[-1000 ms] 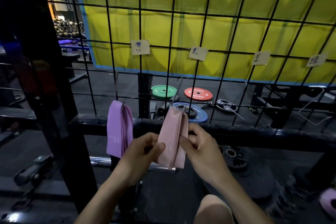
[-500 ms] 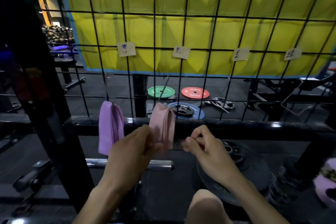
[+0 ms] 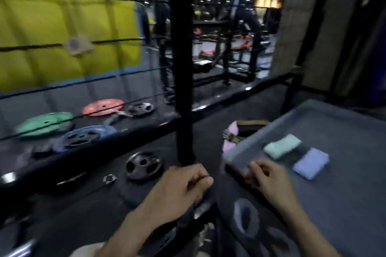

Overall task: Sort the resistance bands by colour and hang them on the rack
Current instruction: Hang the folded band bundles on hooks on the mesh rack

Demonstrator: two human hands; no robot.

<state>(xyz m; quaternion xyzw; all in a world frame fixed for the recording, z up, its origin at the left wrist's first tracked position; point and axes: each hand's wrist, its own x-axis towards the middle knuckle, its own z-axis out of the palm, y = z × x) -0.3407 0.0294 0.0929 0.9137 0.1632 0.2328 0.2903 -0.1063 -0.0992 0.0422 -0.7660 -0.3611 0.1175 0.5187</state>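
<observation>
One grey tray (image 3: 344,131) at 3 o'clock, carrying two folded bands: mint band (image 3: 282,145), lilac band (image 3: 310,162). Two hands, left hand (image 3: 179,190) and right hand (image 3: 269,179), loosely curled, empty; pink band, gripped earlier, gone from view

Cloth bands (image 3: 282,145) (soft, matt); glossy metal rack post (image 3: 183,89).
</observation>
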